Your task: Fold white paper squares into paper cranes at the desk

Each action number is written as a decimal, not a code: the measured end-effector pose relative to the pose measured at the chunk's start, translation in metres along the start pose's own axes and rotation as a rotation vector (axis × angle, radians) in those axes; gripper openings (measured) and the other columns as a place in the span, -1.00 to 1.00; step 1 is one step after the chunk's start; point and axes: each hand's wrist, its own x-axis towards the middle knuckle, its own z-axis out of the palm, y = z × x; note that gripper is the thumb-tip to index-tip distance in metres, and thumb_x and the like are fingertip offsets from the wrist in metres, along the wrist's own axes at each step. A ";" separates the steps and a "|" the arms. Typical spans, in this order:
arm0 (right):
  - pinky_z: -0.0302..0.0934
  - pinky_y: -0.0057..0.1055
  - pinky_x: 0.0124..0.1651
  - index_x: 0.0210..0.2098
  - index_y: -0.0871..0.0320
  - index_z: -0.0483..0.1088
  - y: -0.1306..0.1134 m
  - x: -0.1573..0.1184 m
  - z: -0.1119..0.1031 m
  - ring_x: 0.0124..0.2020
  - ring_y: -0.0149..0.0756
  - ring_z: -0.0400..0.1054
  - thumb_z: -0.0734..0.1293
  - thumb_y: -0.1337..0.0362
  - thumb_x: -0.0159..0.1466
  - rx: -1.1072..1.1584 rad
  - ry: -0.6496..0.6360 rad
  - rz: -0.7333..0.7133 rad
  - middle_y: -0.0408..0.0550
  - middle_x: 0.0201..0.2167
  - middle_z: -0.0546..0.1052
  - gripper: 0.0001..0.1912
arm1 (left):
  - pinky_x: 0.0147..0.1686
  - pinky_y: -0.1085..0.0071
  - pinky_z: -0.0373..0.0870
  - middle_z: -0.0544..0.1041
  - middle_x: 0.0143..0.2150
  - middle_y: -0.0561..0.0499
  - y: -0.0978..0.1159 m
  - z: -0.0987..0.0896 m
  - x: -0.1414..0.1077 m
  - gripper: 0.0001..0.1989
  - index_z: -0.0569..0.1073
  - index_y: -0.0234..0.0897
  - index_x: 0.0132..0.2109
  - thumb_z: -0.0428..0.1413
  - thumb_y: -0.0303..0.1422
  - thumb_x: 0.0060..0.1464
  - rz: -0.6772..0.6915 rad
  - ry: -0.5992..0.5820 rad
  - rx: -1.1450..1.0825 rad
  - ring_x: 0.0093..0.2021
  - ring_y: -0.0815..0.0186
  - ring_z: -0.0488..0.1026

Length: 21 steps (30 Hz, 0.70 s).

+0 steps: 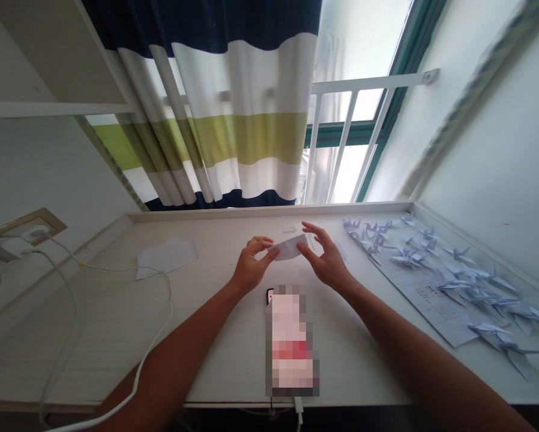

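Note:
A small piece of white paper (289, 247) is held up between my two hands, above the far middle of the desk. My left hand (252, 264) pinches its left edge between thumb and fingers. On the right edge, the thumb of my right hand (326, 255) presses the front of the paper, while its fingers are raised and partly spread behind. Small paper scraps (290, 230) lie on the desk just beyond. Nearer to me, between my forearms, lies a phone (292, 342) with a blurred-out screen.
Several folded paper cranes (458, 282) cover the right side, some on a printed sheet (416, 294). White paper sheets (168, 258) lie at left. A white cable (170, 294) runs from a wall socket (35, 231) across my left forearm. The desk (224, 360) has a raised back edge.

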 end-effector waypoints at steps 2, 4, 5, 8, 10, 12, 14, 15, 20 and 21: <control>0.27 0.06 0.21 0.13 -0.04 0.45 0.002 0.003 -0.005 0.17 -0.02 0.34 0.35 0.04 0.35 -0.129 0.025 -0.094 0.05 0.12 0.46 -0.61 | 0.16 0.15 0.29 0.53 -0.06 -0.09 -0.001 -0.003 0.001 -0.82 0.61 -0.22 -0.29 0.30 -0.21 0.06 0.000 0.000 0.064 0.02 0.18 0.44; 0.31 0.01 0.17 0.00 -0.02 0.53 0.003 0.005 -0.008 0.11 -0.05 0.38 0.34 0.07 0.36 -0.149 0.016 -0.155 0.03 0.04 0.50 -0.72 | 0.18 0.14 0.24 0.52 -0.09 -0.08 -0.001 -0.004 0.002 -0.83 0.62 -0.21 -0.29 0.31 -0.21 0.06 -0.004 0.001 0.098 0.01 0.17 0.42; 0.32 0.00 0.16 -0.06 -0.01 0.56 0.004 0.005 -0.009 0.08 -0.06 0.41 0.34 0.07 0.36 -0.145 0.014 -0.175 0.03 -0.01 0.53 -0.76 | 0.17 0.15 0.24 0.51 -0.11 -0.07 0.000 -0.005 0.002 -0.83 0.63 -0.20 -0.28 0.31 -0.21 0.06 -0.007 0.002 0.108 0.01 0.17 0.41; 0.34 0.00 0.12 -0.15 0.02 0.58 0.005 0.005 -0.008 0.00 -0.07 0.45 0.37 0.08 0.34 -0.141 0.000 -0.188 0.02 -0.09 0.57 -0.79 | 0.13 0.17 0.25 0.49 -0.15 -0.05 0.002 -0.005 0.002 -0.82 0.65 -0.19 -0.25 0.30 -0.19 0.06 -0.017 -0.028 0.114 -0.02 0.18 0.41; 0.36 -0.01 0.09 -0.18 0.03 0.58 0.004 0.004 -0.007 -0.02 -0.07 0.47 0.39 0.09 0.32 -0.145 -0.054 -0.174 0.02 -0.10 0.58 -0.80 | 0.10 0.19 0.27 0.50 -0.16 -0.05 0.003 -0.005 0.002 -0.81 0.65 -0.19 -0.24 0.30 -0.18 0.07 -0.020 -0.064 0.099 -0.04 0.19 0.42; 0.37 -0.04 0.06 -0.20 0.05 0.58 0.003 0.003 -0.007 -0.03 -0.08 0.47 0.39 0.09 0.32 -0.143 -0.126 -0.155 0.01 -0.10 0.59 -0.80 | 0.10 0.19 0.29 0.51 -0.17 -0.05 0.004 -0.004 0.001 -0.80 0.65 -0.19 -0.22 0.30 -0.17 0.08 -0.020 -0.097 0.085 -0.06 0.20 0.44; 0.39 -0.07 0.03 -0.20 0.05 0.58 0.001 0.002 -0.006 -0.05 -0.10 0.48 0.39 0.09 0.32 -0.124 -0.185 -0.135 0.01 -0.11 0.60 -0.80 | 0.11 0.17 0.30 0.53 -0.17 -0.05 0.005 -0.003 0.000 -0.80 0.64 -0.19 -0.22 0.29 -0.18 0.08 -0.010 -0.117 0.078 -0.06 0.19 0.46; 0.40 -0.09 0.01 -0.20 0.05 0.58 0.000 0.001 -0.005 -0.06 -0.11 0.49 0.38 0.09 0.32 -0.113 -0.205 -0.126 0.01 -0.12 0.60 -0.79 | 0.12 0.15 0.30 0.55 -0.15 -0.06 0.007 -0.003 -0.001 -0.81 0.64 -0.19 -0.23 0.29 -0.18 0.09 -0.001 -0.123 0.080 -0.04 0.18 0.46; 0.39 -0.17 0.01 -0.16 0.08 0.57 -0.003 -0.002 0.000 -0.12 -0.16 0.52 0.36 0.12 0.34 -0.070 -0.285 -0.086 -0.03 -0.18 0.63 -0.79 | 0.28 0.04 0.18 0.53 0.14 -0.10 0.017 -0.002 -0.004 -0.86 0.60 -0.20 -0.29 0.28 -0.23 0.11 0.048 -0.158 0.120 0.25 0.09 0.36; 0.39 -0.18 0.01 -0.16 0.09 0.58 -0.004 -0.003 0.001 -0.13 -0.15 0.53 0.36 0.12 0.35 -0.070 -0.299 -0.073 -0.04 -0.18 0.64 -0.78 | 0.28 0.03 0.17 0.53 0.15 -0.10 0.018 -0.002 -0.005 -0.86 0.59 -0.21 -0.29 0.27 -0.23 0.12 0.040 -0.177 0.106 0.27 0.08 0.35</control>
